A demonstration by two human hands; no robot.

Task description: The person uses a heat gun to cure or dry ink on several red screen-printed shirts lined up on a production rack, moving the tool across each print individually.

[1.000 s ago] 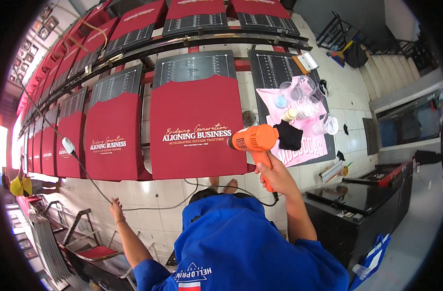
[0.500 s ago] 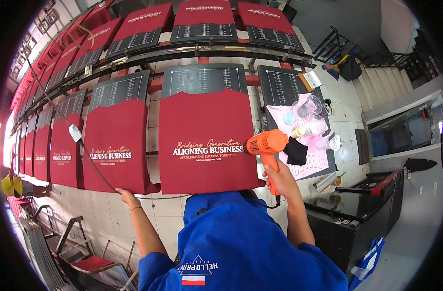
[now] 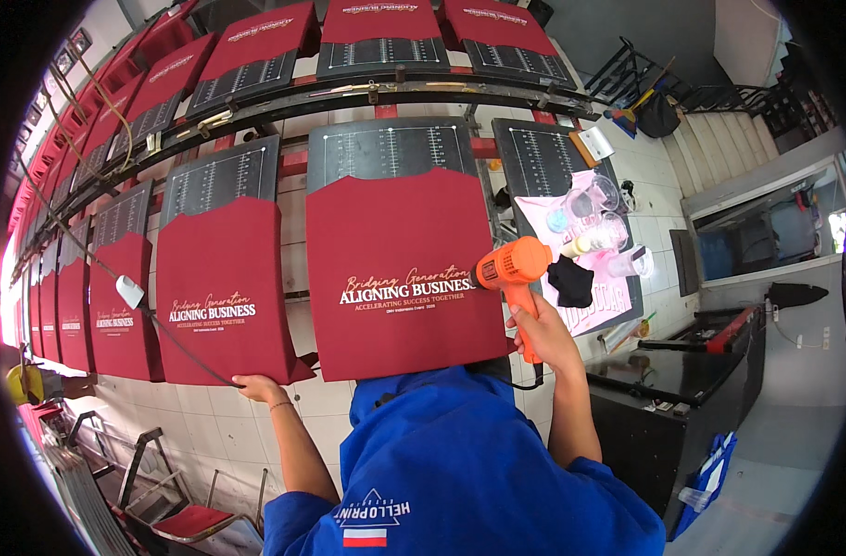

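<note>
At the left, a white connector (image 3: 129, 291) hangs on a dark cable (image 3: 193, 355), and this cable runs slantwise down across the front of a smaller-looking red shirt (image 3: 217, 255), which is dressed on a dark board. At the lower end of the slant, near the bottom corner of that shirt, the left hand (image 3: 261, 387) pinches the cable with its fingertips. Next, in the middle, a large red shirt (image 3: 400, 246) lies flat on its board (image 3: 391, 148), with white and gold lettering across its lower part. At its right side is an orange heat gun (image 3: 514, 264), and its dark nozzle points leftward to the end of this lettering; whether it touches the fabric, I cannot tell. The right hand (image 3: 542, 338) has its fingers wrapped around the handle of the gun. Just beside, a black cloth (image 3: 571, 282) lies on a pink garment (image 3: 613, 291), where also some clear cups (image 3: 606, 193) stand or lie. Farther right is a black cabinet (image 3: 678, 371).
</note>
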